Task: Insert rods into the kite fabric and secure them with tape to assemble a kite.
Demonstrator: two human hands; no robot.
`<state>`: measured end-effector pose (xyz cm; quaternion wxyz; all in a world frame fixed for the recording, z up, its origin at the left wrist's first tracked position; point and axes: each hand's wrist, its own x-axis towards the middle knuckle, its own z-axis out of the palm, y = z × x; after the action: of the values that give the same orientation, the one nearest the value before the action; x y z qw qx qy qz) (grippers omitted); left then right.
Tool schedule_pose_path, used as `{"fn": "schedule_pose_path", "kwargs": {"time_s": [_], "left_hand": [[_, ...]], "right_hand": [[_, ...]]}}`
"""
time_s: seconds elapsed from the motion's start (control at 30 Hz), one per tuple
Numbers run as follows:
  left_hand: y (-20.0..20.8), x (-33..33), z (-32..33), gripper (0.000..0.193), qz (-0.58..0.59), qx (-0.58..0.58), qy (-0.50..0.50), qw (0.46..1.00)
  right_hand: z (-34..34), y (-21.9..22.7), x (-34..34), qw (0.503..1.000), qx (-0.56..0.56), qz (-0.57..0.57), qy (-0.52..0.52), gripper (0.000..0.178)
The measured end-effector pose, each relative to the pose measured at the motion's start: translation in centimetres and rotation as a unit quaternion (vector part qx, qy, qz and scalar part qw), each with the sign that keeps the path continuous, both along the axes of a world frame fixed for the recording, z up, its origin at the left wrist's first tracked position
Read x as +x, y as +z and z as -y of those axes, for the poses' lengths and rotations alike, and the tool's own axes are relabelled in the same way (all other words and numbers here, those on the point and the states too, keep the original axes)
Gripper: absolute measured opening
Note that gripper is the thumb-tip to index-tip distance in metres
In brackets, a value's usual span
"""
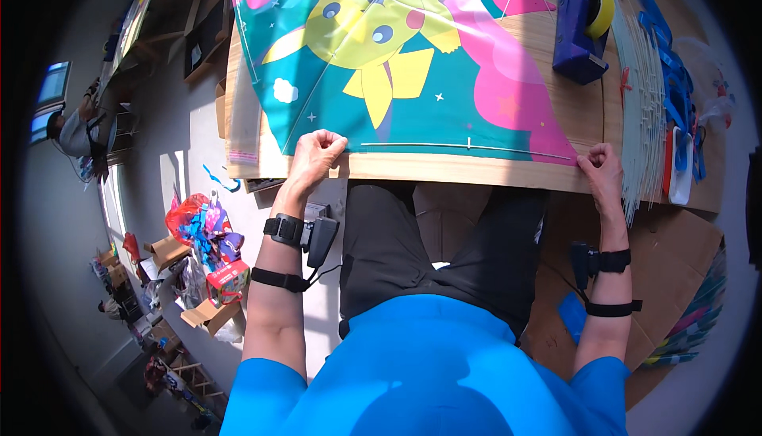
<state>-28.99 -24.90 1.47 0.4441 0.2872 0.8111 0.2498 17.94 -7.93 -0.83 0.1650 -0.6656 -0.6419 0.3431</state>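
The thin rod [468, 145] lies along the near edge of the kite sheet [444, 122] on the counter [444, 169], its long axis running between left hand [319, 154] and the nearer right hand [601, 169]; each grip looks pinched on the sheet.

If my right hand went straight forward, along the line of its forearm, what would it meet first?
Probably the tape dispenser, which stands on the table ahead of your right hand. Depth is unclear in this view, so a raised hand might pass over it.
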Motion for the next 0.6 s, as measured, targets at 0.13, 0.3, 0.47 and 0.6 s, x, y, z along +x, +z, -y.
{"fn": "schedule_pose_path", "kwargs": {"time_s": [0.13,0.3,0.47,0.6], "left_hand": [[-0.3,-0.05,0.14,0.019,-0.011,0.006,0.01,1.0],[-0.69,-0.1,0.15,0.018,-0.038,0.005,0.001,0.999],[-0.8,-0.04,0.08,0.018,-0.068,-0.003,-0.012,0.998],[-0.61,0.52,-0.31,0.019,-0.108,0.001,-0.025,0.994]], "right_hand": [[0.04,0.11,-0.37,1.0,-0.007,-0.004,-0.007,0.024],[0.02,0.31,-0.51,1.0,-0.004,0.006,0.003,0.024],[-0.02,0.34,-0.48,1.0,-0.007,0.007,0.006,0.024],[0.05,0.48,-0.58,1.0,-0.004,0.004,0.004,0.024]]}}
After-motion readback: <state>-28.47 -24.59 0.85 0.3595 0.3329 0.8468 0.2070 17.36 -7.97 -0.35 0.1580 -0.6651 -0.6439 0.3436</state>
